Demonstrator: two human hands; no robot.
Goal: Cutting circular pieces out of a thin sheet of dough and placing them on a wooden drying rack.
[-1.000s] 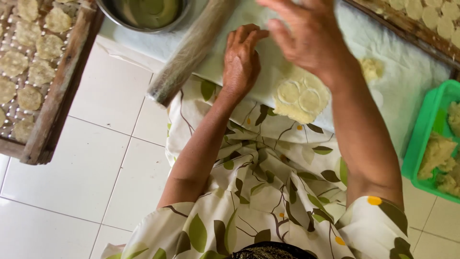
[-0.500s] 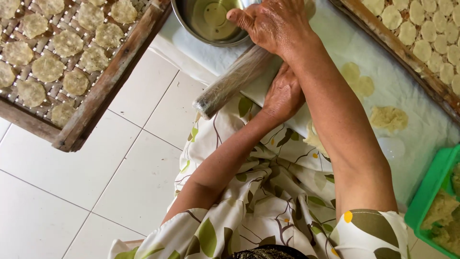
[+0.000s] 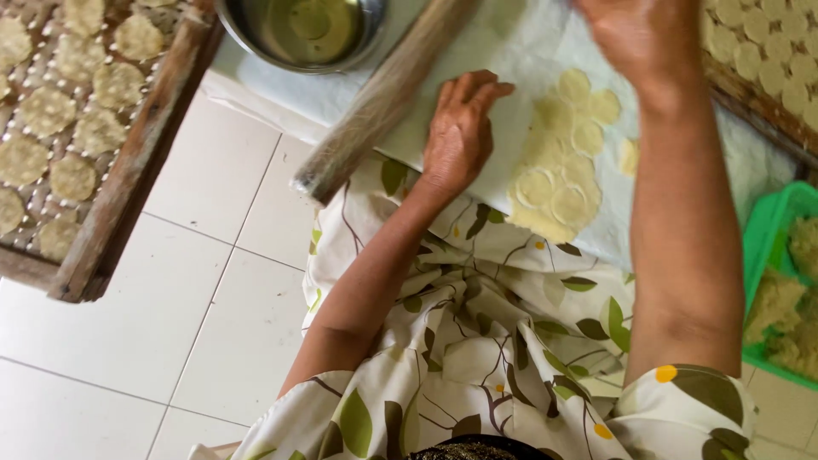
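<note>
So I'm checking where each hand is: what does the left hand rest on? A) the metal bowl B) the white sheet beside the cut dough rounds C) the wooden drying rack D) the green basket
B: the left hand lies flat on the white sheet, between the rolling pin and the cut dough rounds.

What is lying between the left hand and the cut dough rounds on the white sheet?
Nothing visible. The left hand rests flat on the white sheet, and only bare sheet separates it from the cut dough rounds. The rolling pin lies on its other side.
</note>
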